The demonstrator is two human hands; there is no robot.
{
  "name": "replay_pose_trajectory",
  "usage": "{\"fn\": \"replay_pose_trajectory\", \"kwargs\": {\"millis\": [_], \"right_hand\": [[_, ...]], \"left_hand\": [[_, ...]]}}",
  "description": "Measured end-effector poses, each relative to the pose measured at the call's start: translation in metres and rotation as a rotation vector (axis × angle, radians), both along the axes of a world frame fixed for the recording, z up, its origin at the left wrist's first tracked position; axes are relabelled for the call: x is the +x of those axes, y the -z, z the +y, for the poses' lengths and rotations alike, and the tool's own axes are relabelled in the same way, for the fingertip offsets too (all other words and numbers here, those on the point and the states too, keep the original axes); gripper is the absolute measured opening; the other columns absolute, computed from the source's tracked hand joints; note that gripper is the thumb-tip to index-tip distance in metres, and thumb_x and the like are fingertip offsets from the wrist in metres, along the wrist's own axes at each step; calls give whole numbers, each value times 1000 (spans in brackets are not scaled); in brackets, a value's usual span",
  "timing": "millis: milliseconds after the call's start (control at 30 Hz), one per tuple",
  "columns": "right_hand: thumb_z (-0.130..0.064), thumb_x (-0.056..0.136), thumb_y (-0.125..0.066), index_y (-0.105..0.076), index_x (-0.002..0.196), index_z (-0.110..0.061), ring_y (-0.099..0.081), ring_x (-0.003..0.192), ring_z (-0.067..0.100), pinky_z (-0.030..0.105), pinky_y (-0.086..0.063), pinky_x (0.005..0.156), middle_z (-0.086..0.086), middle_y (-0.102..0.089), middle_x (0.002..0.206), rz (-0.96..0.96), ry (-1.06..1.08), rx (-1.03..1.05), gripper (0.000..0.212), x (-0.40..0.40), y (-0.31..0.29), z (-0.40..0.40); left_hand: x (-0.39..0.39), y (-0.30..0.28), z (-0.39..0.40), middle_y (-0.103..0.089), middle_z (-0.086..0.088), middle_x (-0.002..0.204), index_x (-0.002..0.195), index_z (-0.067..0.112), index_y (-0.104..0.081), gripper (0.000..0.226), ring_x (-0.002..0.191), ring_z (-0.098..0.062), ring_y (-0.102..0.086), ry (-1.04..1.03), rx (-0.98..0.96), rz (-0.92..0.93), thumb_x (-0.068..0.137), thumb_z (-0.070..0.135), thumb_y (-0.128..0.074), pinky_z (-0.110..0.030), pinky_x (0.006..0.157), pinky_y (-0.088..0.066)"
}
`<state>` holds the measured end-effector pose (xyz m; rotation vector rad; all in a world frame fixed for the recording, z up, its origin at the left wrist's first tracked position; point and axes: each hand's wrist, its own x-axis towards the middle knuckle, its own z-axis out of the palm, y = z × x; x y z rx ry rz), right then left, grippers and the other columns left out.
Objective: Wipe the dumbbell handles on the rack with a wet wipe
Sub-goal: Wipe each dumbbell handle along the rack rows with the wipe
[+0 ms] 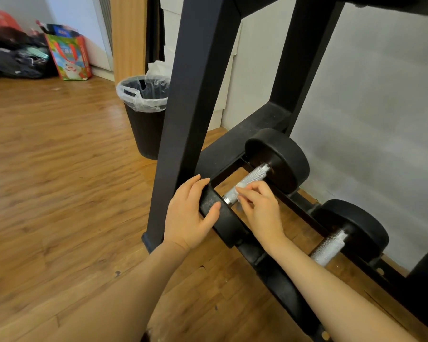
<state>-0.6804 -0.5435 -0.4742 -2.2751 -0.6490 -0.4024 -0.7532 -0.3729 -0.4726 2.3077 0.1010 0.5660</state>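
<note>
On the bottom shelf of a black rack [195,99] lies a dumbbell with black round ends and a knurled silver handle [253,175]. My right hand [261,211] pinches a small white wet wipe [240,185] against the near part of that handle. The near end of the same dumbbell [223,218] is gripped by my left hand [187,213], fingers over its top and thumb on its face. A second dumbbell's silver handle [329,248] lies to the right, partly behind my right forearm.
A black waste bin [146,124] with a clear liner stands left of the rack's upright post. Bags and dark clothes [69,58] sit by the far left wall. Wooden floor spreads to the left. A grey wall runs right behind the rack.
</note>
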Motion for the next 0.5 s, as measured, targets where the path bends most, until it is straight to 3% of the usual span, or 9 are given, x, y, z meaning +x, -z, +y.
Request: {"fn": "replay_pose_trajectory", "kwargs": {"millis": [167,267,367,500], "right_hand": [[-12,91,-64,-67,108,-13,-56,100,14,32,-55,83,-6,-52,103,15,-14,33,18,-7,-7,-2],[-10,92,-63,-66,105,-8,-57,94,6,19,-52,77,-9,-51,99,85,-1,171,13,-17,-25,-4],[-9,94,-61,-63,106,0,-56,92,-8,6,-46,72,-12,-52,95,206,1,339,15,-24,-45,-8],[-11,93,-63,-64,108,-2,-49,98,-16,1,-41,75,-19,-49,98,118,22,296,18,-32,-70,-8]], "left_hand": [[-5,-9,5,-47,3,146,139,22,-52,64,136,-12,-40,-20,33,16,89,59,-37,-29,110,-31],[-10,-15,5,-50,2,144,136,21,-55,59,134,-14,-42,-68,42,5,92,55,-37,-29,109,-31],[-16,-25,6,-51,1,143,136,19,-56,43,133,-15,-45,-101,87,15,98,38,-49,-30,108,-33],[-30,-43,17,-53,-2,143,133,18,-59,38,131,-21,-48,-140,195,38,96,24,-59,-41,109,-38]]}}
